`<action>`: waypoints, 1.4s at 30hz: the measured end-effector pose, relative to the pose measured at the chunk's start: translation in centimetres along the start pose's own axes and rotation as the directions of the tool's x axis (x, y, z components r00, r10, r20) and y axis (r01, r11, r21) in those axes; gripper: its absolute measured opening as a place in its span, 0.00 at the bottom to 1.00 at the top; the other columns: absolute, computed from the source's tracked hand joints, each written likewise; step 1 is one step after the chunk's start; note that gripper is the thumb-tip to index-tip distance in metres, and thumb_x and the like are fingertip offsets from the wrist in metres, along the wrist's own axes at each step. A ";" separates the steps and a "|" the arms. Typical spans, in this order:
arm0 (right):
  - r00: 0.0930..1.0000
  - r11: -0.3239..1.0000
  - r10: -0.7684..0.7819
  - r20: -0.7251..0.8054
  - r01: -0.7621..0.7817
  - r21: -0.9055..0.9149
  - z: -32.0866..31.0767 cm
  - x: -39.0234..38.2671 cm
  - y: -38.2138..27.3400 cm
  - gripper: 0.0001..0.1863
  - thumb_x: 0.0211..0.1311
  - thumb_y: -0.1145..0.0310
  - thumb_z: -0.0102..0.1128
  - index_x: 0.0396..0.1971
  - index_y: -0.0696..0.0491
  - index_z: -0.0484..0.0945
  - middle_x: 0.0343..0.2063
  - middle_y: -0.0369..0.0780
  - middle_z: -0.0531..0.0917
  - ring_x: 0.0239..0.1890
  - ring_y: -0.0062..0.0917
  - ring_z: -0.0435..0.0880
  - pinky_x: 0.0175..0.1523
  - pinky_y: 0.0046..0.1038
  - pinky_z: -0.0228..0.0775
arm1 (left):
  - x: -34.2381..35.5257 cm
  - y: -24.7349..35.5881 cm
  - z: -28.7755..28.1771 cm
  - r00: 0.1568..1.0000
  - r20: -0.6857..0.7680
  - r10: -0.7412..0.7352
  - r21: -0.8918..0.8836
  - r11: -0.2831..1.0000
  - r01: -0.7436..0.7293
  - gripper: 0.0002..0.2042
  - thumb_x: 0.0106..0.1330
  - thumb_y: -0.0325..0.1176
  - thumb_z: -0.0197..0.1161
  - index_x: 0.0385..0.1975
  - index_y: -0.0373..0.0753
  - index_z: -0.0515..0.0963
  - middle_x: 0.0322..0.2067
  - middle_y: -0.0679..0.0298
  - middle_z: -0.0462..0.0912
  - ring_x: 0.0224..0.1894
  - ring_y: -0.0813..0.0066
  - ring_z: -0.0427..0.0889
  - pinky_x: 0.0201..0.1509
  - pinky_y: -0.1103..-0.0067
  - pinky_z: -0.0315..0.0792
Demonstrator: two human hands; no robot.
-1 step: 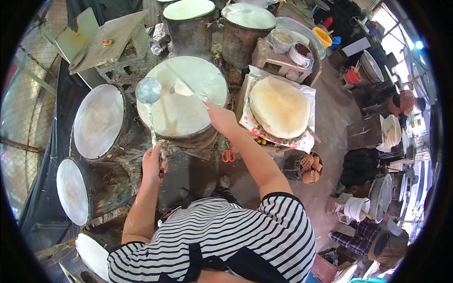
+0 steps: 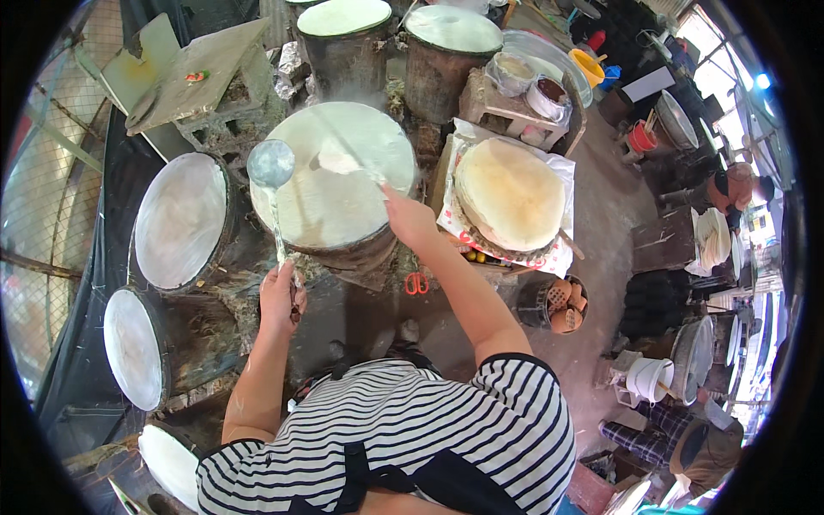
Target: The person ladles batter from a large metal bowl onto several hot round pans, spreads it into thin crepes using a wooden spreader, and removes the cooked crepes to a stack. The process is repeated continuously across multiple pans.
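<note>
My left hand (image 2: 281, 298) is closed round the long handle of a metal ladle (image 2: 271, 164), whose bowl, smeared with white, hangs over the left edge of a large round griddle (image 2: 296, 202). A thin white layer of batter covers the griddle. My right hand (image 2: 410, 221) grips the end of a pale, thin spreader (image 2: 370, 174) reaching over the right half of that surface; its far end is blurred. To the right lies a stack of thin, round, pale flatbreads (image 2: 511, 190) on a printed sheet.
More round griddles stand at my left (image 2: 182, 221) and at the back (image 2: 455, 27). Bowls (image 2: 549, 96) rest on a block behind the stack. Red scissors (image 2: 416, 283) and a bin of perforated brown briquettes (image 2: 564, 307) are low in front. Another person (image 2: 708, 446) is at the far right.
My right hand has shifted slightly right and down with the spreader. My left hand and the ladle stay almost where they were.
</note>
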State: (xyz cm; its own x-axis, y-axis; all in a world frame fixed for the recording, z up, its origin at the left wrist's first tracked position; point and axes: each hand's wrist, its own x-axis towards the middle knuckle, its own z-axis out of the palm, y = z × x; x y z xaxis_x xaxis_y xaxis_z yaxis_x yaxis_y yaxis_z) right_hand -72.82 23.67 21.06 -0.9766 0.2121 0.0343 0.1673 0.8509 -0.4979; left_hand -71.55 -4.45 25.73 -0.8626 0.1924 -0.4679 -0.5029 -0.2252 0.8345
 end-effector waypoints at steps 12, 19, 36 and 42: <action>0.924 0.819 0.373 -0.082 -0.287 0.496 9.4 -8.4 -8.4 0.24 0.64 0.64 0.42 0.60 0.55 0.60 0.36 0.59 0.77 0.38 0.53 0.76 0.42 0.46 0.67 | 6.1 2.3 -1.3 0.987 0.101 0.124 0.419 0.895 -0.155 0.09 0.63 0.35 0.56 0.25 0.37 0.68 0.12 0.68 0.67 0.07 0.82 0.63 0.08 0.82 0.55; 0.923 0.872 0.381 -0.048 -0.342 0.351 7.6 -4.8 -10.2 0.24 0.63 0.63 0.41 0.58 0.55 0.61 0.33 0.58 0.78 0.38 0.52 0.77 0.45 0.48 0.67 | 12.4 2.4 -2.1 0.816 0.314 0.485 0.752 0.398 -0.526 0.20 0.59 0.35 0.56 0.47 0.27 0.69 0.29 0.45 0.79 0.32 0.53 0.80 0.37 0.68 0.71; 0.934 0.574 0.357 -0.018 -0.205 0.793 16.0 -5.4 -18.2 0.24 0.64 0.66 0.44 0.60 0.56 0.60 0.39 0.55 0.78 0.38 0.47 0.78 0.44 0.35 0.70 | 8.1 2.6 -3.8 0.976 0.217 0.019 0.559 0.818 -0.140 0.11 0.64 0.35 0.52 0.36 0.31 0.68 0.14 0.63 0.71 0.10 0.75 0.69 0.11 0.80 0.63; 0.934 0.710 0.281 -0.218 -0.050 0.702 11.8 -7.1 -12.5 0.21 0.65 0.64 0.46 0.56 0.55 0.66 0.33 0.51 0.80 0.34 0.38 0.80 0.39 0.33 0.70 | 4.9 7.2 -3.7 0.767 0.598 -0.233 -0.573 0.546 0.612 0.11 0.67 0.37 0.50 0.30 0.35 0.66 0.15 0.71 0.64 0.14 0.85 0.63 0.14 0.88 0.59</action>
State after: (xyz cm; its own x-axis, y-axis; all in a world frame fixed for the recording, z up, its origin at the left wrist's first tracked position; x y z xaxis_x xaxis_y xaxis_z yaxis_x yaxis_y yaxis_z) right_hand -69.60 5.87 16.76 -0.8361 0.5426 0.0812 0.0729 0.2566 -0.9638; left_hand -79.59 -8.70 28.39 -0.5118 0.7709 -0.3792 -0.8336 -0.5523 0.0023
